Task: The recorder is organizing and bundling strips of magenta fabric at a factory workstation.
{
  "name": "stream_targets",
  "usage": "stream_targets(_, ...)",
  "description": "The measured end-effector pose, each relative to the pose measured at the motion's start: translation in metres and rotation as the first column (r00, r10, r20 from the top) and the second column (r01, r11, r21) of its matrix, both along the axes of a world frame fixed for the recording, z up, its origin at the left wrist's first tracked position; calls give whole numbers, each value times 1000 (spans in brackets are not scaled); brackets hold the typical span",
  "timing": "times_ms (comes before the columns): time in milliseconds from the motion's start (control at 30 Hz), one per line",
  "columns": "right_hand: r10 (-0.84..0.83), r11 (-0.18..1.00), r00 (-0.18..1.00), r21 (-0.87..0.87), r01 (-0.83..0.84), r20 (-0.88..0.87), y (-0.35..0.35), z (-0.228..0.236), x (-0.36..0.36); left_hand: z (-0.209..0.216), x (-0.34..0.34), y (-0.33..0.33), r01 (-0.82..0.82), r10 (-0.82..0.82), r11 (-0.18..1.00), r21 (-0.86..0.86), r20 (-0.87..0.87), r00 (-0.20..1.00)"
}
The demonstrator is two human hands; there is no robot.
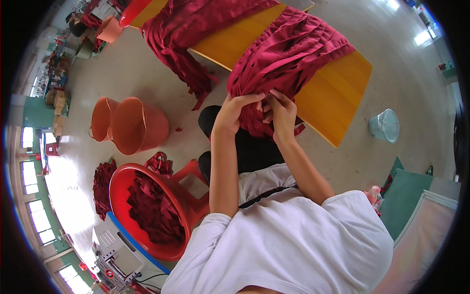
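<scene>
A thick bundle of dark red fabric strips [289,49] drapes over the yellow wooden board [338,98] and hangs down its near edge toward my lap. At that hanging end my left hand [234,111] has its fingers closed on the cloth, thumb stretched toward the other hand. Close beside it, my right hand [282,112] pinches the same strips with bent fingers. Exactly which strip lies between the fingertips is too small to make out. Another heap of red strips [171,36] covers the board farther left, its loose ends dangling toward the floor.
Two orange tubs [155,130] stand on the floor at left. Nearer, a red basin [115,183] holds dark red cloth pieces beside a red stool [193,210]. A clear waste bin [384,126] stands at right. A machine [117,259] is at lower left; a person [76,25] is far off.
</scene>
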State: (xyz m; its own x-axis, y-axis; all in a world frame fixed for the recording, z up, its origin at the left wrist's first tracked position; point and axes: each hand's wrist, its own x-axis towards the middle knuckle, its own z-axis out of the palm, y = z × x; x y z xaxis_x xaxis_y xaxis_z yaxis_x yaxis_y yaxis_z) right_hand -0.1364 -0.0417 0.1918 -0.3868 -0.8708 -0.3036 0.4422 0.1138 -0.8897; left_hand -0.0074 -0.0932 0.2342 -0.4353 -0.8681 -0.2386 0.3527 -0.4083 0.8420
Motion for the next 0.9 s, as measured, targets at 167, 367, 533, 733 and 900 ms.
stream_targets(167,69,997,997,-20,-70,-29,-18,2,2,5,-2,1,38,-38,999,14,-15,999)
stream_targets(367,42,995,999,-92,-42,-9,-23,-11,5,0,-1,1,58,-58,998,3,55,997)
stream_targets(533,2,991,996,-130,-14,-92,9,-3,-18,-7,3,-8,33,-33,999,-17,34,999)
stream_targets(733,90,970,993,-218,-105,-80,24,11,-38,-5,0,-4,-23,24,999,24,-25,999)
stream_targets(900,31,944,930,-294,-148,-367,7,8,-27,-1,-6,1,-9,9,1000,21,5,1000)
